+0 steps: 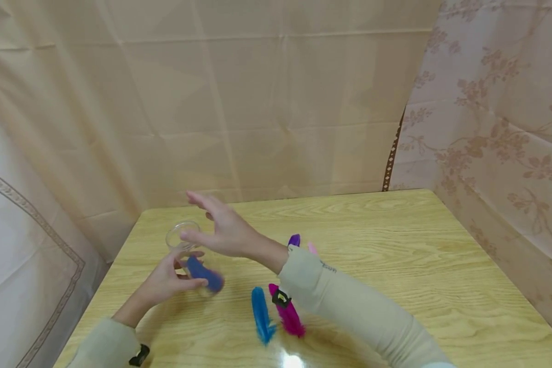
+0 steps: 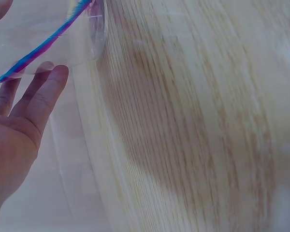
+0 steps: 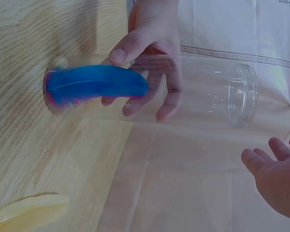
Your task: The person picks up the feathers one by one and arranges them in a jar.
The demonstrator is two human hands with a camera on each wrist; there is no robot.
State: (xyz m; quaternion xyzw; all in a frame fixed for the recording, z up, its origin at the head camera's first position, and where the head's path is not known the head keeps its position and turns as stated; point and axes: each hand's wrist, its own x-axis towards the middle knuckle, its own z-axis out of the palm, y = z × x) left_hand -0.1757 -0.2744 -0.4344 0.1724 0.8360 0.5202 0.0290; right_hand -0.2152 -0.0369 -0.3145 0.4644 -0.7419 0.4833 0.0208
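Observation:
My left hand (image 1: 167, 278) grips a clear cylindrical jar (image 3: 203, 92) by its side, thumb on one side and fingers around the other. Inside the jar, near its base, lie a blue feather (image 3: 96, 82) and a bit of magenta feather (image 3: 50, 96) showing along its edges. The jar's round mouth (image 1: 182, 235) tilts away from the table's front. Next to that mouth, my right hand (image 1: 227, 232) is spread, fingers extended and thumb apart, holding nothing. From the left wrist view, the fingers of the left hand (image 2: 21, 130) show against the transparent wall.
On the wooden table (image 1: 372, 245) lie another blue feather (image 1: 260, 314) and a magenta feather (image 1: 293, 319). Partly behind the right sleeve are a purple feather (image 1: 294, 239) and a pale pink feather (image 1: 312, 248). A yellow feather (image 3: 34, 210) shows in the right wrist view. Curtains (image 1: 280, 112) surround the table.

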